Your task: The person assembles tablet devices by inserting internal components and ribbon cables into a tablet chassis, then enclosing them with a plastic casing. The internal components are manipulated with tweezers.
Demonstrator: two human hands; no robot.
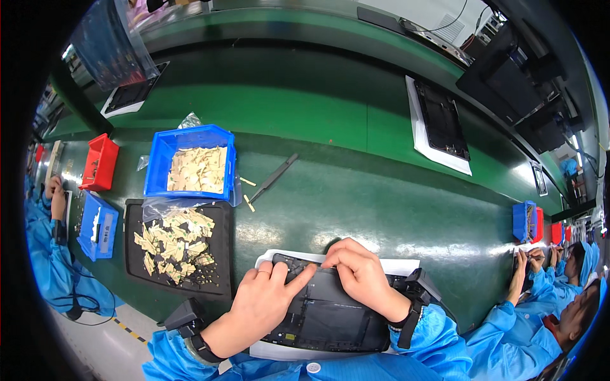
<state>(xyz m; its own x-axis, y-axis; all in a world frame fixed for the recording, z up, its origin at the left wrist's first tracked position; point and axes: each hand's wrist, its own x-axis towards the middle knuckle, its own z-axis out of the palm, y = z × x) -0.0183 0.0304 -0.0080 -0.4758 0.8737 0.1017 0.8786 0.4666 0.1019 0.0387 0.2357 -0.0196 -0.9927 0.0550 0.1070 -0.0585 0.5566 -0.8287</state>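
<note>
A black tablet-like housing [337,322] lies in front of me on white sheet material [401,265] that shows past its edges. My left hand [265,297] rests over its left part, index finger stretched toward the upper edge, the other fingers apart. At that upper edge, the fingertips of my right hand [359,272] are pinched together; whatever they may hold is too small to make out. Left of my hands, a black tray [138,270] carries a heap of pale strips [175,244]. Behind it stands a blue bin [150,171] with more pale pieces.
Dark tweezers [274,179] lie right of the blue bin beside two loose strips [248,203]. A red bin [100,162] and another blue bin [98,225] stand farther left. Another housing [443,124] lies on the green conveyor belt [330,108]. Co-workers sit on both sides.
</note>
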